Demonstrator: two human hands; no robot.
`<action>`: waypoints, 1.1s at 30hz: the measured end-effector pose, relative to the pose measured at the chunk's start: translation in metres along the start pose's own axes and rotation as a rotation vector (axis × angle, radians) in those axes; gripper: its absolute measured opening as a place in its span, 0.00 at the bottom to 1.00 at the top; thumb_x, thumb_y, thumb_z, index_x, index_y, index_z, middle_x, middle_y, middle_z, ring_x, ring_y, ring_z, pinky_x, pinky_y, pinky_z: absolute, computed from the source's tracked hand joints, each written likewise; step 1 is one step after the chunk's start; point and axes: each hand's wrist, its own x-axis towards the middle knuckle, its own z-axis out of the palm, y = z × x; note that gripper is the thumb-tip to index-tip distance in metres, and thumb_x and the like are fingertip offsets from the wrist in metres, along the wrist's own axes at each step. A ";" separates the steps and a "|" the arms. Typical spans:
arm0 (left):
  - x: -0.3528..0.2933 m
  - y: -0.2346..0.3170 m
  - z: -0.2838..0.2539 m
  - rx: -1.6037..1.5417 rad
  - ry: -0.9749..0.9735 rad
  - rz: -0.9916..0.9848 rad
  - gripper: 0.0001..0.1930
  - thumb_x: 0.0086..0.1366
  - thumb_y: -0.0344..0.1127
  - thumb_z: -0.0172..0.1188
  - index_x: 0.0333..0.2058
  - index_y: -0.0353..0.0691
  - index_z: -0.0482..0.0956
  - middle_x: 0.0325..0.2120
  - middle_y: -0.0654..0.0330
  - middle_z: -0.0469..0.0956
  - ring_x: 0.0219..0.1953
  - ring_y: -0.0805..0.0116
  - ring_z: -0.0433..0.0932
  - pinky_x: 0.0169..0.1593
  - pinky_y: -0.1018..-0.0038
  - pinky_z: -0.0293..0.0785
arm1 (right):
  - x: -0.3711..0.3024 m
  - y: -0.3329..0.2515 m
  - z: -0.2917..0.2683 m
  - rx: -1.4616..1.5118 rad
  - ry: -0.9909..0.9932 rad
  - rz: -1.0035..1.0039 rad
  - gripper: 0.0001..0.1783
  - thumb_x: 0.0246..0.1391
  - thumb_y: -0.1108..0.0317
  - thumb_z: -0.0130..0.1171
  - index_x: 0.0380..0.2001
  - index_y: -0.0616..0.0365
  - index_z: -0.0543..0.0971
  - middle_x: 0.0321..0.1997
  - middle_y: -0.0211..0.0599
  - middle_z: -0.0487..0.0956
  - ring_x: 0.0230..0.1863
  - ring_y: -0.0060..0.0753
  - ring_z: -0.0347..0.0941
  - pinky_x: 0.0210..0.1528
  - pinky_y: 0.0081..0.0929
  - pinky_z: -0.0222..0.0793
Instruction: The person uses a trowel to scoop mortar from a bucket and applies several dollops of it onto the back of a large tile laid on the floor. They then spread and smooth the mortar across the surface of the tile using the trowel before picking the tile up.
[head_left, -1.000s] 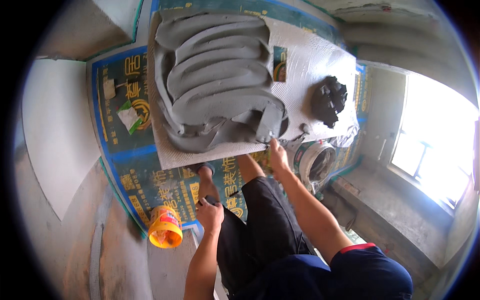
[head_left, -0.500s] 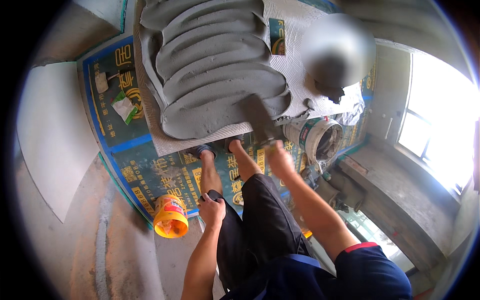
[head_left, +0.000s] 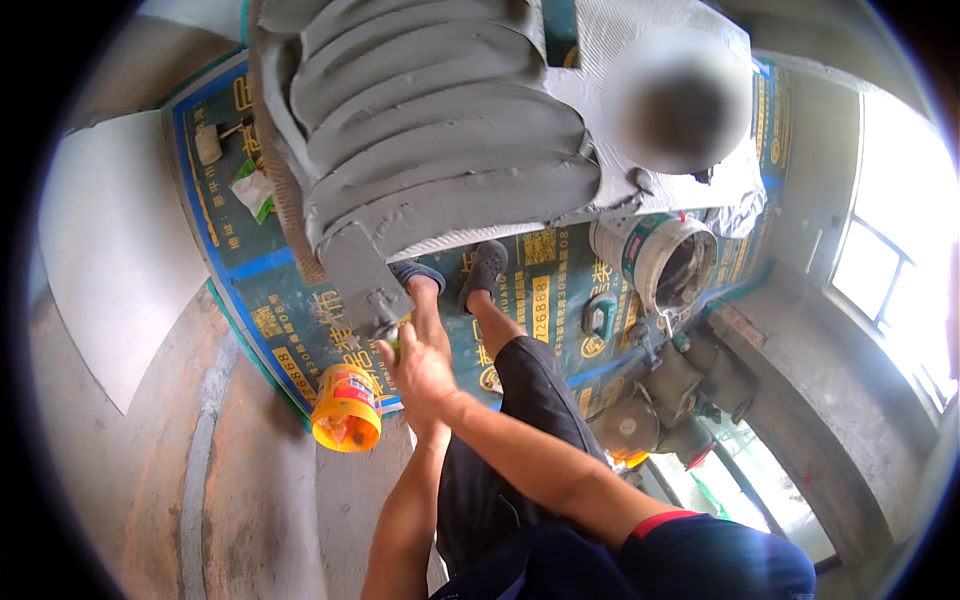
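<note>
Head view, looking down. Right hand [head_left: 422, 378] reaches across the body to the left side; its fingers are curled in around the handle end of a rectangular-bladed trowel [head_left: 362, 278]. Only a small part of the handle shows at the fingertips; the grip itself lies mostly inside the hand.

Trowel position: the blade projects beyond the fingers, forward and slightly left, flat face visible, grey residue near its handle end. Fingers are clear of the blade face. The far end of the blade overlaps the near-left corner of the grey mortar layer [head_left: 440, 125]; pressed in or just above it, cannot tell.

Left hand [head_left: 432, 432] sits directly below and behind the right, largely covered by it. Its finger opening, and whether it has hold of anything, cannot be told.

Mortar: spread in broad, curved ridges over a textured slab [head_left: 600, 25], bare along its right part. A round blurred patch masks some of that area.

Surroundings: green printed floor sheet [head_left: 520, 325] under the slab; two dark clogs [head_left: 487, 264] just beside the slab's near edge. Yellow bucket [head_left: 346, 408] near the hands, to their left; white bucket [head_left: 655, 265] well apart, on the right, beside the slab, its inside coated grey.
</note>
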 end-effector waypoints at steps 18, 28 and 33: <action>-0.014 0.014 0.055 0.532 0.098 -0.027 0.29 0.51 0.45 0.58 0.49 0.33 0.67 0.45 0.43 0.69 0.45 0.44 0.73 0.46 0.55 0.73 | 0.050 0.294 -0.195 0.545 0.339 0.044 0.12 0.52 0.63 0.63 0.35 0.60 0.77 0.24 0.31 0.75 0.27 0.19 0.66 0.31 0.27 0.67; -0.020 0.015 0.086 0.473 0.170 -0.054 0.27 0.49 0.41 0.58 0.46 0.31 0.67 0.42 0.42 0.70 0.44 0.45 0.72 0.48 0.53 0.70 | 0.045 0.155 -0.010 -0.066 -0.324 -0.189 0.22 0.49 0.55 0.58 0.45 0.54 0.74 0.28 0.58 0.79 0.34 0.60 0.78 0.40 0.49 0.74; -0.024 0.007 0.083 0.296 0.129 -0.103 0.28 0.48 0.40 0.58 0.47 0.31 0.68 0.42 0.41 0.70 0.43 0.44 0.72 0.47 0.53 0.70 | 0.039 0.115 -0.020 -0.055 -0.187 -0.341 0.14 0.46 0.61 0.60 0.34 0.58 0.73 0.24 0.52 0.79 0.27 0.57 0.77 0.32 0.47 0.74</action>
